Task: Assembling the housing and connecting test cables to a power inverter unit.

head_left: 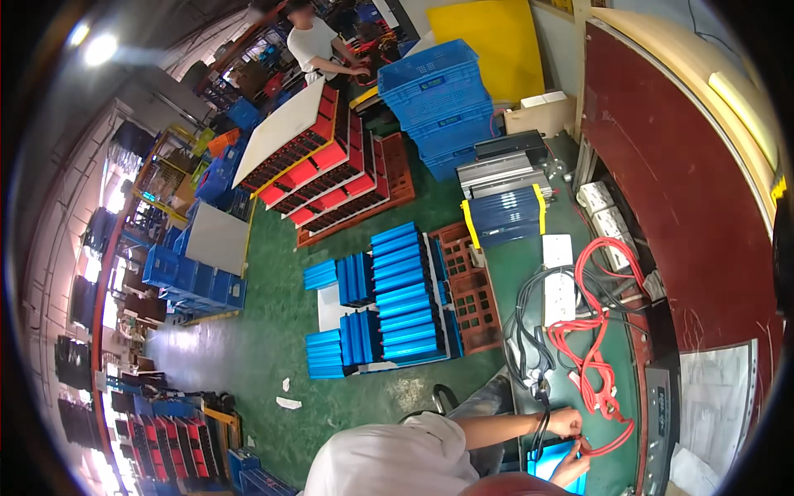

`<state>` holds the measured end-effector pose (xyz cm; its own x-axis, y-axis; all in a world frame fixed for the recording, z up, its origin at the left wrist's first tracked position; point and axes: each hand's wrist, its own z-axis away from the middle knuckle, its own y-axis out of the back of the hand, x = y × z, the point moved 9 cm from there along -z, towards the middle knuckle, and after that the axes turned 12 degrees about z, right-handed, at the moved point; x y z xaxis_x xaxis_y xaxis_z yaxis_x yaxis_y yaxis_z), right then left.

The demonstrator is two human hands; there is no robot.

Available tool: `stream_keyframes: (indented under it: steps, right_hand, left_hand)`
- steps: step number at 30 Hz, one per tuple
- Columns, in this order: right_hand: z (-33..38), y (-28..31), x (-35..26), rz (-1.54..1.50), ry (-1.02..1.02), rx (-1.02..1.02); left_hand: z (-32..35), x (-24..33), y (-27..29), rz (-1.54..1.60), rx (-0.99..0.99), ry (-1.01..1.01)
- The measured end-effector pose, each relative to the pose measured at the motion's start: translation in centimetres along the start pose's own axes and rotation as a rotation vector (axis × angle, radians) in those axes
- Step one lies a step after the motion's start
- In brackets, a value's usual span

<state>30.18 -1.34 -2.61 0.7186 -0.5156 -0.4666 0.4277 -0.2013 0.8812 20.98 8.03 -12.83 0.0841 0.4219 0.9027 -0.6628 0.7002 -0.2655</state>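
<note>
Hands, head view: left hand (565,422) at five o'clock, fingers pinched on a black cable (539,413) and the end of a red cable (592,364); right hand (572,468) just below it, fingers curled around the same red cable where it loops back over a blue box (552,460). Both hands sit over the near end of the green counter (496,273).

Red cable: loose coil running from the hands toward three o'clock, lying across the counter beside the black cable bundle.

White power strips (557,273): on the counter past the cables, toward two o'clock.

Blue boxes (405,293): stacked in rows on the floor at centre, next to brown trays (467,289).

Blue crates (438,95): stacked at twelve o'clock.

Red-and-black units (318,169): racked at eleven o'clock, a white board (281,128) laid on top.

Another person (313,41): standing at twelve o'clock, well apart.
</note>
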Motion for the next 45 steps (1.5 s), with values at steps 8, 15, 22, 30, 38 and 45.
stream_keyframes:
  steps: [8,15,22,30,38,45]
  right_hand:
    - [-0.1,-0.1,-0.9,-0.059,-0.001,-0.029]
    - [-0.1,-0.6,-0.3,-0.089,-0.022,-0.035]
    - [0.0,-0.2,-0.8,-0.104,-0.024,-0.024]
    - [0.2,-0.6,-0.2,-0.117,-0.03,-0.005]
    - [0.2,0.0,-0.5,-0.155,-0.012,0.008]
    - [0.1,0.2,-1.5,-0.117,0.007,0.007]
  left_hand:
    - [0.4,2.0,0.7,-0.138,-0.064,-0.327]
    - [0.8,1.6,0.7,-0.035,-0.064,-0.304]
    - [0.0,1.0,0.4,-0.076,-0.107,-0.229]
    - [1.6,3.5,0.0,-0.273,-0.161,-0.527]
    - [1.2,3.4,-0.3,-0.483,-0.128,-0.442]
    - [1.8,4.3,-0.3,-0.598,-0.151,-0.499]
